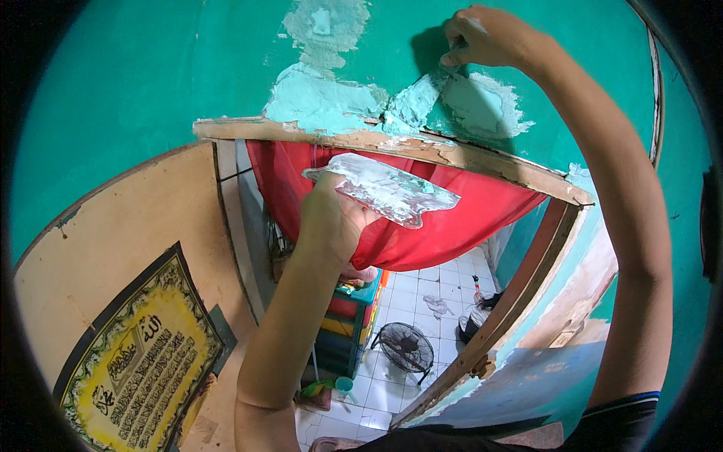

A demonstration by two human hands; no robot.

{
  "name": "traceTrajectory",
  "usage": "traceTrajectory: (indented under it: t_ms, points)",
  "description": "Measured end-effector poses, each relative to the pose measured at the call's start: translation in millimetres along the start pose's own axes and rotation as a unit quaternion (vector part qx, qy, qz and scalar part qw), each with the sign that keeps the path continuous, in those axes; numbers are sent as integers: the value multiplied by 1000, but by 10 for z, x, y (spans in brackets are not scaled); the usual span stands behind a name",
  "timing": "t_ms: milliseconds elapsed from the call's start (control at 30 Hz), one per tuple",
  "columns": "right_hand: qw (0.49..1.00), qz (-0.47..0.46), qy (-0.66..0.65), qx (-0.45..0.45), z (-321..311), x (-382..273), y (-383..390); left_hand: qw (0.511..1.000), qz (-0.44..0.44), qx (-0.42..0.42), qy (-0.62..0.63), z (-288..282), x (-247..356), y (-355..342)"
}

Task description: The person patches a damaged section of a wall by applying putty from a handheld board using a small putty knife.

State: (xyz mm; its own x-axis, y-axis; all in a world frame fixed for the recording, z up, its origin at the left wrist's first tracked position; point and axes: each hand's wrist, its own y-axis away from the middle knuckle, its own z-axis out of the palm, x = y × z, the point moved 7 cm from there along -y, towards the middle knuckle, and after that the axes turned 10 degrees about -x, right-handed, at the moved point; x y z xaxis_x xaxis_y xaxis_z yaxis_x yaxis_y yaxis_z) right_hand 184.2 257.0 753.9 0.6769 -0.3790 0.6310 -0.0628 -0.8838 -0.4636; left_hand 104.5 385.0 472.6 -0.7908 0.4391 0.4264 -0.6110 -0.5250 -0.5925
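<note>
A flat see-through plate (399, 194), pretty well smeared with white paste (369, 177), is held in front of the red curtain (482, 207) by the left hand (348, 222), its grip closed on the near edge. Up top, the right hand (474, 38) is raised at the green wall (151, 83), grip pinched narrow on what looks like a scraper (422, 94), though it's so caked in pale paste that the outline is hard to make out. The scraper is angled down toward the wooden beam (482, 157), between a lumpy patch (316, 102) and a flatter patch (486, 105). Through the doorway, a black fan (407, 346) can be seen on the tile floor (384, 395), and a yellow poster (147, 361) is stuck on the tan panel (166, 203) to the left.
</note>
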Motion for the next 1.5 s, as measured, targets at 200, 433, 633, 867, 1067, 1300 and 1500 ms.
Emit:
traceTrajectory:
  t_ms: [200, 433, 633, 867, 1067, 1300, 1500]
  points:
    - [984, -122, -22, 125, 106, 145, 4, 999, -1, 26, -30, 18, -10, 8]
    - [996, 33, -78, -13, -168, 289, 398, 999, 8, 50, -11, 20, 1, 72]
    - [990, -44, -109, 73, -58, 309, 339, 999, 0, 47, -15, 40, -25, 44]
    - [970, -165, -46, 171, 124, -176, 122, 999, -11, 34, -9, 47, -76, 43]
    - [989, -120, -14, 86, 17, -282, 30, 1000, -11, 28, -7, 90, -117, -24]
    - [994, -80, 25, 67, -52, -162, 78, 999, -12, 37, -11, 98, -125, -60]
    - [991, -117, -13, 68, -208, 129, 223, 999, -14, 29, -5, -3, -86, -46]
